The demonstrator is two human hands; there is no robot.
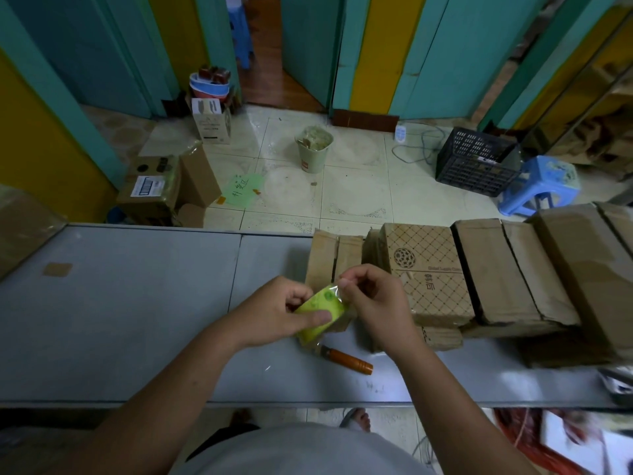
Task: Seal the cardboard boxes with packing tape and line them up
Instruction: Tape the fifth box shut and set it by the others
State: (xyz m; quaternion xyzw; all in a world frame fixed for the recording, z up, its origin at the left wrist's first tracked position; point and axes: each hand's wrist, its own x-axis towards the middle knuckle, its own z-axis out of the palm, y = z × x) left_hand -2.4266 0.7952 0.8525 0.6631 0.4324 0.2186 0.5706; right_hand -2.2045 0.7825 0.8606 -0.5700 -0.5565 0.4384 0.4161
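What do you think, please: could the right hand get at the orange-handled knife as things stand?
Probably yes: the knife lies uncovered just below the right hand, though that hand pinches the free end of the tape roll and would have to let go.

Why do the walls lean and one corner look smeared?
Head view: the wide-angle lens splays the walls outward; the lower right corner is blurred; lighting is dim, with glare on the floor tiles; the left hand, right hand and tape roll are fairly sharp.
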